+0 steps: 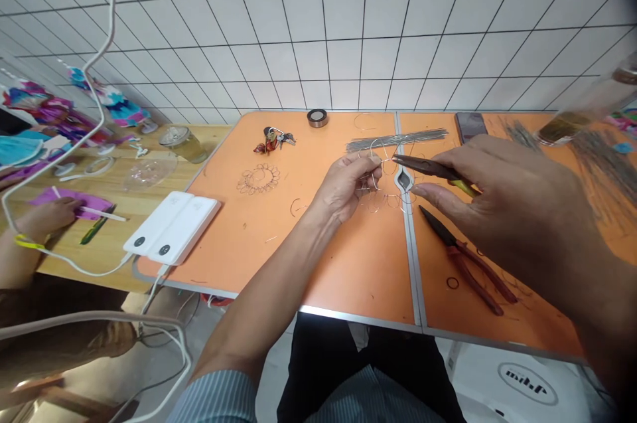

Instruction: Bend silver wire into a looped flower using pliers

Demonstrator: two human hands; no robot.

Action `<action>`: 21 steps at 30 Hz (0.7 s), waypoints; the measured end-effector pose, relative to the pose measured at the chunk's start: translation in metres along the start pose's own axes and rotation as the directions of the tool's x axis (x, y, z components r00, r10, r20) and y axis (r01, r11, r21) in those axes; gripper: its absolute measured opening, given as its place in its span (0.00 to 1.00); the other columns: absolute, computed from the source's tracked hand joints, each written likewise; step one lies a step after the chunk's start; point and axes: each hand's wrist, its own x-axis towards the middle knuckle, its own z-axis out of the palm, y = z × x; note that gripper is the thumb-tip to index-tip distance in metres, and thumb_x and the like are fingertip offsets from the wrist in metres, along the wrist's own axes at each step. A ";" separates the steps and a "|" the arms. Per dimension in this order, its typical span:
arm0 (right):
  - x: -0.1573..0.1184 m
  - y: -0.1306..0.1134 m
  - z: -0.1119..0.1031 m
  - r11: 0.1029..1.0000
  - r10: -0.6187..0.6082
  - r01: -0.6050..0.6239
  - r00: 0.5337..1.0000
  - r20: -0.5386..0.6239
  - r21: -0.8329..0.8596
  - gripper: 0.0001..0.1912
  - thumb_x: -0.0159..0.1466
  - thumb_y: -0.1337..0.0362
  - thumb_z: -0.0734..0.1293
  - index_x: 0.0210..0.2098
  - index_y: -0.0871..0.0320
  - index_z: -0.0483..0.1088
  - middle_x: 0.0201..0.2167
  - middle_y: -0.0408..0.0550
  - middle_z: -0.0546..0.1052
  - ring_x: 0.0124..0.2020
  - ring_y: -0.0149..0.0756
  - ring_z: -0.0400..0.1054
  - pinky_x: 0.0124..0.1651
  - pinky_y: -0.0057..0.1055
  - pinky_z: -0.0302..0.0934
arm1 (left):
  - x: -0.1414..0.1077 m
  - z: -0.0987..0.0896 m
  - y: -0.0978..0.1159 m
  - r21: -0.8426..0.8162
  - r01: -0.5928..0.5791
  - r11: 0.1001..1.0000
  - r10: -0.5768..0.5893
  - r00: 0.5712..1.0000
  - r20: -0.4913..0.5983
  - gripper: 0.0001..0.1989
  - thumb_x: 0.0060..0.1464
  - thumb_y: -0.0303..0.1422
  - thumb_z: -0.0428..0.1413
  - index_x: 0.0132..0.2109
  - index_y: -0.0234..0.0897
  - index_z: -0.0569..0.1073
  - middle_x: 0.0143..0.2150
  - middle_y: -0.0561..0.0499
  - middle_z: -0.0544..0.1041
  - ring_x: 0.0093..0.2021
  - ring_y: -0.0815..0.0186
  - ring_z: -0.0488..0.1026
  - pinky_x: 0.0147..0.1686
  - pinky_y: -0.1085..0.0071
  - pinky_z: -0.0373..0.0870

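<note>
My left hand (346,184) pinches a thin looped wire (375,152) above the orange table. My right hand (507,190) is closed around long-nose pliers (423,166) with a yellow grip, and their tips meet the wire just right of my left fingertips. Whether the jaws clamp it is too small to tell. Below the right hand lies a second pair of pliers (460,252) with red handles. A bundle of straight wires (398,139) rests behind my hands. To the left is a ring of wire loops (259,179).
A tape roll (317,118), a bunch of keys (273,140) and a dark flat block (470,126) lie towards the tiled wall. White power banks (172,229) with cables sit at the left edge. Another person's hand (54,216) is on the wooden table (127,187).
</note>
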 end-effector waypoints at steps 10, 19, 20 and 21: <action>0.010 -0.025 0.035 0.943 -0.231 0.230 0.973 0.024 -0.239 0.16 0.77 0.72 0.64 0.41 0.53 0.83 0.33 0.50 0.80 0.39 0.46 0.69 0.45 0.44 0.50 | -0.003 0.005 -0.003 -0.057 0.069 0.996 -0.068 0.997 0.022 0.14 0.53 0.33 0.70 0.29 0.36 0.72 0.26 0.57 0.69 0.25 0.76 0.66 0.26 0.76 0.66; 0.012 -0.023 0.042 0.948 -0.238 0.232 0.971 -0.003 -0.217 0.18 0.79 0.68 0.65 0.37 0.52 0.83 0.30 0.46 0.79 0.34 0.41 0.66 0.46 0.44 0.52 | -0.006 0.008 -0.005 -0.046 0.056 0.997 -0.052 0.995 0.085 0.14 0.57 0.30 0.68 0.27 0.36 0.72 0.26 0.57 0.67 0.24 0.75 0.64 0.27 0.76 0.64; 0.012 -0.022 0.040 0.955 -0.229 0.223 0.973 -0.007 -0.196 0.16 0.79 0.67 0.66 0.37 0.53 0.84 0.31 0.47 0.81 0.34 0.41 0.66 0.46 0.43 0.52 | -0.006 0.009 -0.005 -0.039 0.045 0.998 -0.042 0.995 0.085 0.13 0.57 0.29 0.67 0.28 0.36 0.73 0.26 0.56 0.69 0.25 0.75 0.65 0.27 0.76 0.64; 0.013 -0.021 0.037 0.964 -0.217 0.212 0.976 -0.016 -0.163 0.15 0.79 0.65 0.67 0.39 0.53 0.85 0.34 0.48 0.82 0.34 0.41 0.67 0.45 0.43 0.53 | -0.006 0.009 -0.005 -0.029 0.034 0.999 -0.031 0.996 0.086 0.12 0.58 0.29 0.67 0.28 0.36 0.73 0.27 0.55 0.70 0.25 0.75 0.66 0.28 0.76 0.64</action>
